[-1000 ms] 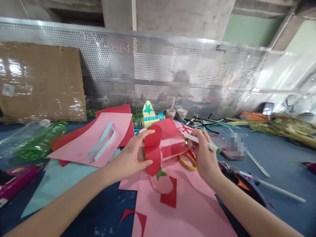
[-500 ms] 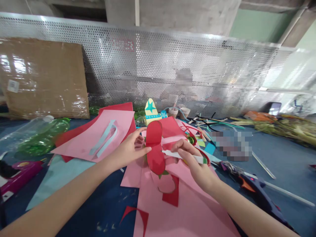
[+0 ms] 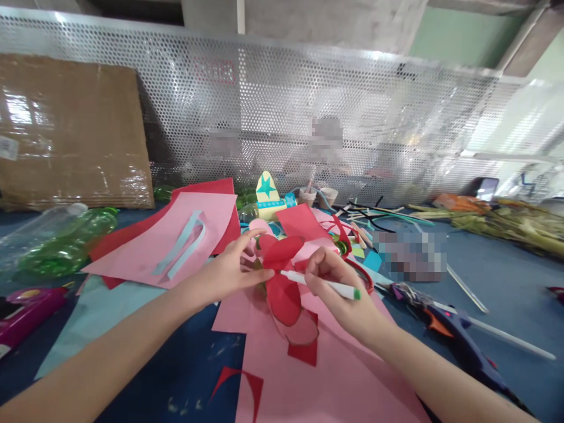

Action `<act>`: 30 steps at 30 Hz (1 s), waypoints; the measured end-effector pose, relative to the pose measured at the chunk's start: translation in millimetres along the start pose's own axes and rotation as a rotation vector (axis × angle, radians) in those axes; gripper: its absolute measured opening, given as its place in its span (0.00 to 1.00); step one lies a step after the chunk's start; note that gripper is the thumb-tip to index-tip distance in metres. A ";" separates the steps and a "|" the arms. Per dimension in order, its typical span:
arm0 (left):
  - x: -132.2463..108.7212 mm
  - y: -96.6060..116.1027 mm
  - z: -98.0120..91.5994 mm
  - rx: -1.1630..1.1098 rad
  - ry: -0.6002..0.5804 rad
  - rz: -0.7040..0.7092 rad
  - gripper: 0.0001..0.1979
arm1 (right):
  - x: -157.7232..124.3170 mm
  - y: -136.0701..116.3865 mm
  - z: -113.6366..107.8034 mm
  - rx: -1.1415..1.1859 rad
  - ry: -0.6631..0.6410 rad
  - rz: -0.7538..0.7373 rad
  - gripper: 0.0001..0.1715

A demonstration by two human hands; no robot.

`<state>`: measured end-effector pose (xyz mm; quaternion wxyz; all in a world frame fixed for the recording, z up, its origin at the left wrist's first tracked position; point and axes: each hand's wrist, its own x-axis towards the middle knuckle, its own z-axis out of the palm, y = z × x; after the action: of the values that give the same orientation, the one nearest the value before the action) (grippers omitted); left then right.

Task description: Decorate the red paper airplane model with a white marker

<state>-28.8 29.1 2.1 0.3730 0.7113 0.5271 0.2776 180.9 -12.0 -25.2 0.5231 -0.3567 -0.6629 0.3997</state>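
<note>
In the middle, my left hand [image 3: 235, 265] grips red paper petals [image 3: 285, 301] at their left side, with the thumb pressed on the front near where the petals join. Behind and below them a pink paper petal [image 3: 304, 329] with a dark outline shows. A white marker [image 3: 344, 289] with a green end lies in the closed fingers of my right hand [image 3: 350, 311]. Its tip points left and is close to the centre of the red petals; whether it touches them I cannot tell. Under both hands are pink paper sheets [image 3: 335, 376].
Pink paper with light-blue strips [image 3: 187, 244] lies left, near a green plastic bottle [image 3: 70, 244] and a magenta tool [image 3: 30, 320]. A glue gun [image 3: 467, 335] with a lit red light rests right. Behind are a yellow rocket-shaped craft [image 3: 267, 197] and small cups [image 3: 326, 197].
The red petals have turned and tilted, so the upper one now points up and right. More of the pink petal below shows. The marker has turned slightly, and the camera view has shifted a little.
</note>
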 end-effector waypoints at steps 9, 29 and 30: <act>-1.7 -1.9 -1.4 0.078 -0.049 0.096 0.33 | 2.6 -1.2 0.6 -0.016 0.042 -0.009 0.07; -2.5 2.9 -6.5 0.058 -0.178 0.043 0.31 | 1.1 0.0 2.9 -0.031 0.062 0.014 0.11; -2.5 3.3 -6.5 0.067 -0.182 0.037 0.30 | 1.0 0.4 3.1 -0.042 0.066 0.007 0.11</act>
<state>-32.9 27.8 8.5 0.3900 0.7554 0.4868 0.2008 177.7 -11.4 -25.7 0.5357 -0.3829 -0.6524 0.3753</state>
